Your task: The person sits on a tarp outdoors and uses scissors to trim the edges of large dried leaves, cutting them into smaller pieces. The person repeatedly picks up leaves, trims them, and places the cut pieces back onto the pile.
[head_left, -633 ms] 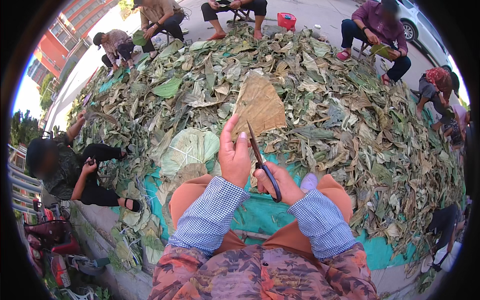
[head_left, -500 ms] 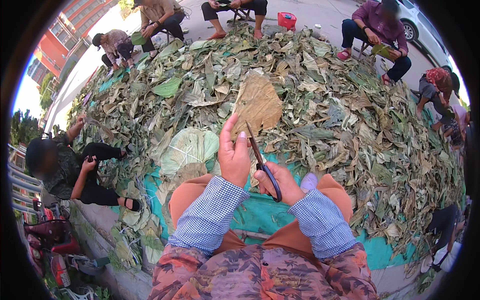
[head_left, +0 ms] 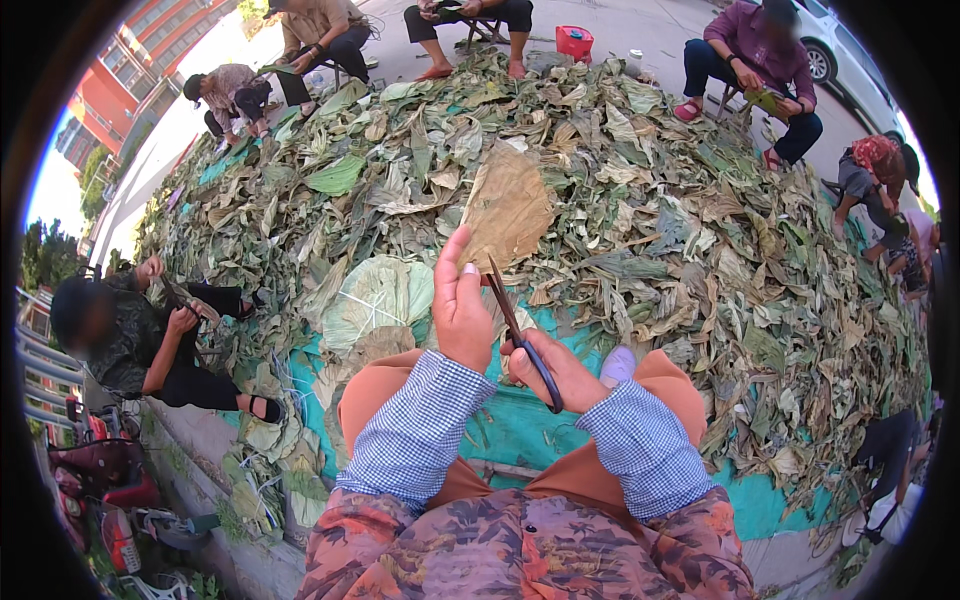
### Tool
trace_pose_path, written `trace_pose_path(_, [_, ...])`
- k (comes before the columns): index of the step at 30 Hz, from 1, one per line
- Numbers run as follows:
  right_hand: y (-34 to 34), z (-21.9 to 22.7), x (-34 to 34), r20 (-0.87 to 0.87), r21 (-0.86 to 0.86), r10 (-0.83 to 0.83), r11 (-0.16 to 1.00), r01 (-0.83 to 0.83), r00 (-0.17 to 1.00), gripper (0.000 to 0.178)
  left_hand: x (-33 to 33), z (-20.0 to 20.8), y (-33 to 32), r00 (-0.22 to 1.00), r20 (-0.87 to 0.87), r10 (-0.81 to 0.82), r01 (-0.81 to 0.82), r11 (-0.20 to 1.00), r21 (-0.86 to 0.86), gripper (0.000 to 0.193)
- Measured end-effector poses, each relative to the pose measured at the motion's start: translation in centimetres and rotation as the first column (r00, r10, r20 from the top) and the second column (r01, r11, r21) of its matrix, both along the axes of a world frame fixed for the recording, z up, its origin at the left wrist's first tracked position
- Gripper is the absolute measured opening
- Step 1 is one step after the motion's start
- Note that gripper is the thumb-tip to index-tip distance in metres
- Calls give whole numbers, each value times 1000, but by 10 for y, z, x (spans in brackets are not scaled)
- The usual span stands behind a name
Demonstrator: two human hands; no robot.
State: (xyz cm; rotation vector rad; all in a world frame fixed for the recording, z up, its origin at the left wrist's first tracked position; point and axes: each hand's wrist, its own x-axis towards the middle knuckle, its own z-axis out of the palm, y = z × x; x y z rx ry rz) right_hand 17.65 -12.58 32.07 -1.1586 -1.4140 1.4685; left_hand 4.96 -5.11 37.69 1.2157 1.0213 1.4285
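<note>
A brown, dry leaf (head_left: 508, 205) is pinched at its lower end between the thumb and fingers of my left hand (head_left: 463, 310). My right hand (head_left: 560, 368) grips a pair of scissors (head_left: 520, 335) with dark handles and rust-coloured blades. The blades point up and away from me, their tips close to the leaf's lower edge; whether they touch it I cannot tell. Left of my left hand, a bundle of pale green leaves (head_left: 375, 300) tied with white string lies by my knee.
A wide heap of dried leaves (head_left: 640, 230) spreads in front over a green sheet (head_left: 530, 430). Several people sit around it, one with camouflage clothing (head_left: 130, 340) close on the left. A red container (head_left: 573, 42) stands at the back; a white car (head_left: 850, 60) is at the far right.
My left hand and the leaf have shifted slightly left and turned a little. The scissors remain by the leaf's lower edge. The person on the left has brought both hands together.
</note>
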Motion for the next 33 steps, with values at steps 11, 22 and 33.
trace_pose_path(11, [4,9,-3,-44,-80,-90,993,86,995,49,7,-11,0,998,-20,-61,62,998,22,48])
trace_pose_path(22, [-3,0,8,-92,-14,86,996,-88,992,52,-16,7,17,963,267,44,-40,999,-21,37])
trace_pose_path(33, [47,36,73,-403,96,-383,885,455,831,56,-79,36,32,926,331,-180,263,938,-226,32])
